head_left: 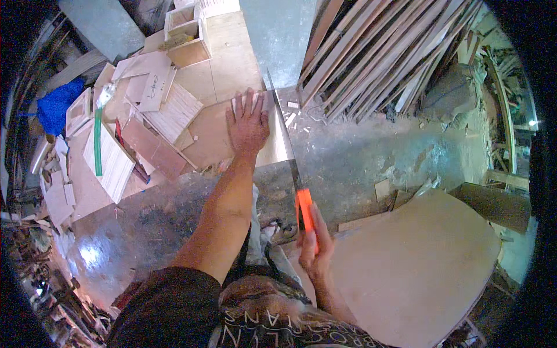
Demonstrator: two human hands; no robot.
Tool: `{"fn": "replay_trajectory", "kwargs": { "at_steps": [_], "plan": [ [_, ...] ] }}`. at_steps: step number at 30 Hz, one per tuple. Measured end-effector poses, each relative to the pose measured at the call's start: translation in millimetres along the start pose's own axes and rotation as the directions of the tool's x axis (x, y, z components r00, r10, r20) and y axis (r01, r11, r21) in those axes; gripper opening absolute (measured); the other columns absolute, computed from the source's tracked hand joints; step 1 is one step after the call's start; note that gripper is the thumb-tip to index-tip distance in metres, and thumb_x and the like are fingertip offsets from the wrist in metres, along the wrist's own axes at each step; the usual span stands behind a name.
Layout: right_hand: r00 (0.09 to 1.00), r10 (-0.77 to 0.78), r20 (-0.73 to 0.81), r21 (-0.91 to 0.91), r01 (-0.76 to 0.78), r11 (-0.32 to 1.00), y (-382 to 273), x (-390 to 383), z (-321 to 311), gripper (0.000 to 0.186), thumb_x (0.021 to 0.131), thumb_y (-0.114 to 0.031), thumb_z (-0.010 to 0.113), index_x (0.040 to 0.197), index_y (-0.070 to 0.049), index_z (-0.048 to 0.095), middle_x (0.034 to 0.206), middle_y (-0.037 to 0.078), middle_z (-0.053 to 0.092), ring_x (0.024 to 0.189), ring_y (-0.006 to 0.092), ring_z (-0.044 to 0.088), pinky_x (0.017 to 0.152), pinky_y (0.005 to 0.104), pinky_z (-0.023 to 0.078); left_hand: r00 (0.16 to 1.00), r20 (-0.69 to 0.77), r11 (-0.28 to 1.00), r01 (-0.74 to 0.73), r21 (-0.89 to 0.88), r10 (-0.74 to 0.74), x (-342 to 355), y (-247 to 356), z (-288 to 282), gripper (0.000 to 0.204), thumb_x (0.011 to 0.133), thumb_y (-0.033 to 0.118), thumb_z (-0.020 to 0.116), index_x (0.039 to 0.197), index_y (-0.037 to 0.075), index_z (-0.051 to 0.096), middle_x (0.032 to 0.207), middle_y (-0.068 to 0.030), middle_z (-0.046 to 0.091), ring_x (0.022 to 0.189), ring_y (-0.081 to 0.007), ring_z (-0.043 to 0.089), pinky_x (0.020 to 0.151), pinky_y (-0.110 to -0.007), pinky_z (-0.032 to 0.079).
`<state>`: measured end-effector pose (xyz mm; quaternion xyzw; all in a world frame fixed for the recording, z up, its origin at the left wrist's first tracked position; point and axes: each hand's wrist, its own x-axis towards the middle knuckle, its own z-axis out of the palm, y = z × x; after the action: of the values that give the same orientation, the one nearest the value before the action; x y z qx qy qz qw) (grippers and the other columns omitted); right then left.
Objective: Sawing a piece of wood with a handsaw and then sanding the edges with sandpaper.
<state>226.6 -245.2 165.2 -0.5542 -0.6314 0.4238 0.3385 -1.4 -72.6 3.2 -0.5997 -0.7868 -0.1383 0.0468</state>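
My left hand lies flat, fingers spread, near the right edge of a wooden worktop. It presses down on a pale board that reaches past that edge. Wrapped around the orange handle of a hand saw, my right hand is closed in front of me. The saw's long thin blade points away from me and runs along the board's right side, just right of my left hand. Whether its teeth touch the wood, I cannot tell.
Wood offcuts, a green strip and an open wooden box lie on the worktop. Long planks lean at the back right. A large brown sheet fills the near right. Scraps litter the floor.
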Motion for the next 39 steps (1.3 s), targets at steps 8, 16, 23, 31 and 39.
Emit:
{"fn": "replay_trajectory", "kwargs": {
  "at_steps": [8, 16, 23, 31, 39],
  "plan": [
    [0.999, 0.034, 0.027, 0.006, -0.034, 0.999, 22.3, 68.8, 32.2, 0.051, 0.091, -0.005, 0.051, 0.142, -0.004, 0.049, 0.08, 0.017, 0.07, 0.052, 0.0202, 0.06, 0.053, 0.0349, 0.05, 0.995, 0.096, 0.998, 0.041, -0.048, -0.036, -5.7, 13.7, 5.4, 0.049, 0.099, 0.037, 0.044, 0.147, 0.023, 0.045, 0.16, -0.0026, 0.03, 0.148, -0.0301, 0.023, 0.115, -0.059, 0.021],
    [0.93, -0.345, -0.124, -0.141, 0.328, 0.934, 47.0, 118.1, 24.5, 0.047, 0.092, -0.006, 0.051, 0.139, -0.005, 0.054, 0.11, 0.021, 0.07, 0.06, 0.023, 0.066, 0.06, 0.0363, 0.054, 0.997, 0.073, 0.996, 0.001, -0.089, 0.005, -0.9, 46.7, 4.4, 0.049, 0.1, 0.036, 0.044, 0.148, 0.024, 0.044, 0.161, -0.0017, 0.026, 0.149, -0.0295, 0.021, 0.116, -0.059, 0.02],
    [0.998, 0.053, 0.024, 0.055, -0.054, 0.997, 7.8, 19.0, 13.4, 0.042, 0.099, -0.015, 0.046, 0.136, 0.005, 0.053, 0.111, 0.018, 0.071, 0.067, 0.0119, 0.061, 0.061, 0.0304, 0.051, 0.996, 0.081, 0.999, 0.048, -0.012, -0.047, 0.8, -2.5, -2.5, 0.051, 0.101, 0.035, 0.043, 0.151, 0.026, 0.038, 0.162, -0.0021, 0.024, 0.149, -0.029, 0.019, 0.116, -0.058, 0.021],
    [0.98, -0.198, -0.014, -0.133, 0.194, 0.972, 25.7, 108.6, 21.1, 0.048, 0.092, -0.006, 0.051, 0.14, -0.004, 0.052, 0.082, 0.021, 0.07, 0.058, 0.0202, 0.064, 0.057, 0.0364, 0.051, 1.0, 0.022, 0.997, 0.0, -0.075, 0.002, 8.3, 37.6, 8.7, 0.051, 0.098, 0.036, 0.046, 0.148, 0.025, 0.044, 0.158, -0.0031, 0.033, 0.147, -0.0297, 0.025, 0.113, -0.058, 0.025],
    [0.998, -0.056, 0.031, -0.07, 0.058, 0.996, -3.1, -8.7, -15.8, 0.044, 0.099, -0.015, 0.046, 0.139, 0.003, 0.051, 0.103, 0.017, 0.072, 0.064, 0.01, 0.061, 0.061, 0.0267, 0.051, 1.0, -0.005, 1.0, 0.02, 0.006, -0.02, 1.3, 0.0, 5.3, 0.051, 0.098, 0.037, 0.046, 0.147, 0.025, 0.044, 0.159, -0.0023, 0.031, 0.146, -0.0304, 0.026, 0.113, -0.059, 0.026]
  ]
}}
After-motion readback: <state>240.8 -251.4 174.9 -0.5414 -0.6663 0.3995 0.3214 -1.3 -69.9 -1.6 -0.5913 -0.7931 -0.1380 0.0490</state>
